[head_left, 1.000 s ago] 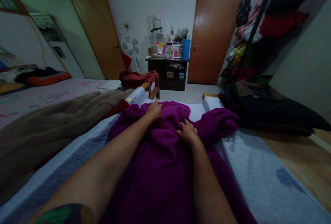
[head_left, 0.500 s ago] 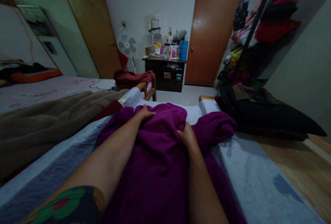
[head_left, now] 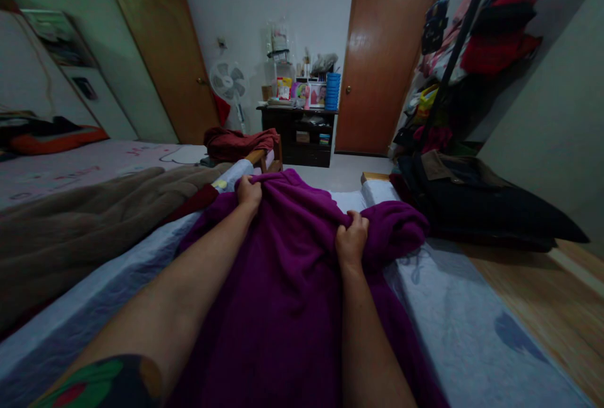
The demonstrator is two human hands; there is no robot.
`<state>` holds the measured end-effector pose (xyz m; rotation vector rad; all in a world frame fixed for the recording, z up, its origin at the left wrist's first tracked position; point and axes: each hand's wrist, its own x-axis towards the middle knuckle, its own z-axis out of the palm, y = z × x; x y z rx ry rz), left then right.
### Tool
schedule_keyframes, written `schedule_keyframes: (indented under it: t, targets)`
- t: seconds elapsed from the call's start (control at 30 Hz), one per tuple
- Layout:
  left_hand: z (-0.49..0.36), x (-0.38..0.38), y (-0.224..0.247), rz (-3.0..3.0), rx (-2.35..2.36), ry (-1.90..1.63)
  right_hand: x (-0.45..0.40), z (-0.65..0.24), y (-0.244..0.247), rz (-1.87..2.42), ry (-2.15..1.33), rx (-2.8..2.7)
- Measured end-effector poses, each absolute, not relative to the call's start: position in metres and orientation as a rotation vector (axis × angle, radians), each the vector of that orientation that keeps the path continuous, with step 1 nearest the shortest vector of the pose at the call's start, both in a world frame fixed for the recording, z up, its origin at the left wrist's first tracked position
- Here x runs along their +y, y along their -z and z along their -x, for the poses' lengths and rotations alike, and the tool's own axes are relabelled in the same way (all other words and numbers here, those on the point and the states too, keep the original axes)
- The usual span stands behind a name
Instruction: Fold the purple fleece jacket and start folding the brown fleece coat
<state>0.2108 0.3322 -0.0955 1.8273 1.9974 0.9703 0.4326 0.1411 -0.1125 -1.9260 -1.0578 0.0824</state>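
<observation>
The left hand (head_left: 248, 194) grips the far edge of a purple cloth (head_left: 287, 276), and the right hand (head_left: 352, 238) clutches a fold of it. The cloth lies below and between both hands on the bed (head_left: 462, 314), bunched just right of the right hand. A brown blanket (head_left: 113, 219) lies left of the left hand; a dark folded pile (head_left: 486, 210) sits farther right of the right.

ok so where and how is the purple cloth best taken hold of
Probably at the far end of the purple cloth, coming from the near side with the left hand and right hand set apart, as they grip it now. Folds run between the hands there, giving something to pinch; the nearer part spreads broad and smoother, likely offering less to grasp.
</observation>
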Motion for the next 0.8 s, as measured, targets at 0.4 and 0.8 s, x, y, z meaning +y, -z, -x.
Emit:
schedule_keyframes:
  t: [0.4, 0.8]
  targets:
    - [-0.21, 0.292, 0.11, -2.448, 2.031, -0.403, 0.138, -0.444, 0.103, 2.186, -0.356, -1.339]
    - [-0.219, 0.321, 0.095, -2.422, 1.868, 0.065, 0.129, -0.454, 0.092, 2.135, -0.253, -1.594]
